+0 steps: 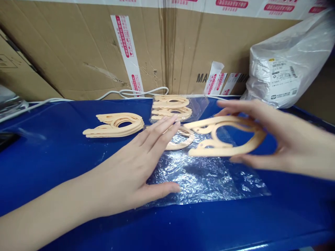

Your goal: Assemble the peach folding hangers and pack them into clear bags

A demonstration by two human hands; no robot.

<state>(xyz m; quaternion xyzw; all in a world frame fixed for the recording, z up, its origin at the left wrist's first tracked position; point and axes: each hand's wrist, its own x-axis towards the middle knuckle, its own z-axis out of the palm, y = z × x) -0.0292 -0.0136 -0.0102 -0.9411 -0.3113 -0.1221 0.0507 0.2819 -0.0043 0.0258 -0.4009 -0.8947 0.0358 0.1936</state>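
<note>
Between the thumb and fingers of my right hand (274, 136) is a cream plastic piece with a rounded loop and two arms (222, 151), its arms pointing left. My left hand (141, 160) lies with fingers stretched over a clear plastic bag (204, 181) and a similar cream piece (183, 143), partly hidden under the fingers. To the left, a stack of several such pieces (117, 129) rests on the blue surface. Behind my left fingertips, more cream pieces (171, 108) lie inside clear wrapping.
Large cardboard boxes (86, 45) stand along the back of the blue surface (52, 157). A white cable (107, 93) runs in front of them. At the back right sits a white plastic package with a label (282, 76).
</note>
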